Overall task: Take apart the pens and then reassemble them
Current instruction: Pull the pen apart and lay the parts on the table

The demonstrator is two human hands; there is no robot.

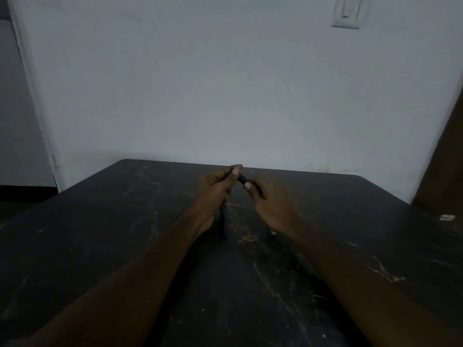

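Both hands meet above the far middle of the dark table (125, 246). A short black pen (242, 179) spans the gap between them. My left hand (215, 194) pinches its left end with thumb and fingers. My right hand (269, 204) pinches its right end. Only a small dark stretch of the pen shows between the thumbs. Another dark pen (222, 225) lies on the table under my left wrist, partly hidden. A small light-tipped piece (273, 233) peeks out from under my right wrist. The light is dim.
The table's far edge meets a pale wall (225, 83) just behind the hands. A light switch (348, 11) sits high on the wall at right. A brown door (446, 159) stands at the right edge. A small white object (445, 217) lies near the table's right side.
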